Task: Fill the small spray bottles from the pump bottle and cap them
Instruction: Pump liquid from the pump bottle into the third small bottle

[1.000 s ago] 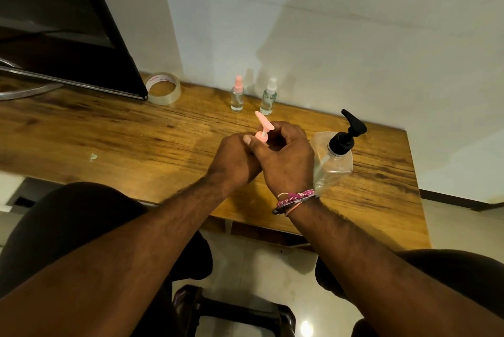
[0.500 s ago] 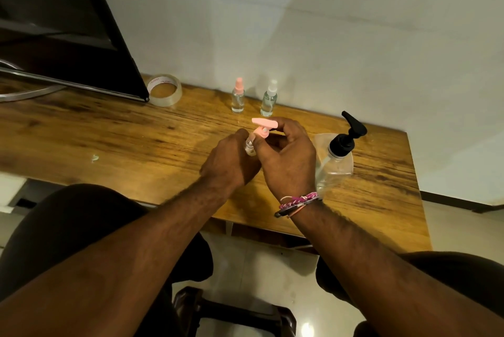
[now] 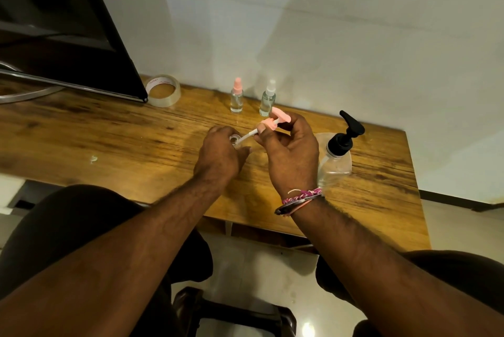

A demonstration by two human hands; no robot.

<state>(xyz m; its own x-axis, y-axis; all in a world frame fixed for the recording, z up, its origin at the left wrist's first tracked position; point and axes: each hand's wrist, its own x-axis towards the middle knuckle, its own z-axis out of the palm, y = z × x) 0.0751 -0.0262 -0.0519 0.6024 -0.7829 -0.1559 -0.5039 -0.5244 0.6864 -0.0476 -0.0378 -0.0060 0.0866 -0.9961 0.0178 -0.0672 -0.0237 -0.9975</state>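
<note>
Left hand [image 3: 218,156] fingers wrapped around open spray bottle [image 3: 235,140]; right hand [image 3: 291,153] fingers pinching pink spray cap [image 3: 278,118], left of pump bottle [image 3: 336,155].

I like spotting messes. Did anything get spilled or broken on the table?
No spill or breakage shows. Only a tiny pale scrap lies alone on the table, left of the hands; what it is, I cannot tell.

Only print visible: reddish lettering on the white inner core of the tape roll [image 3: 163,90], back of the counter [image 3: 81,140], beside the dark screen. Two short words, seen reversed or upside down, too small and blurred to read. Small spray bottles [image 3: 236,96] and pump bottle [image 3: 335,156] show no readable label, brand or number.
</note>
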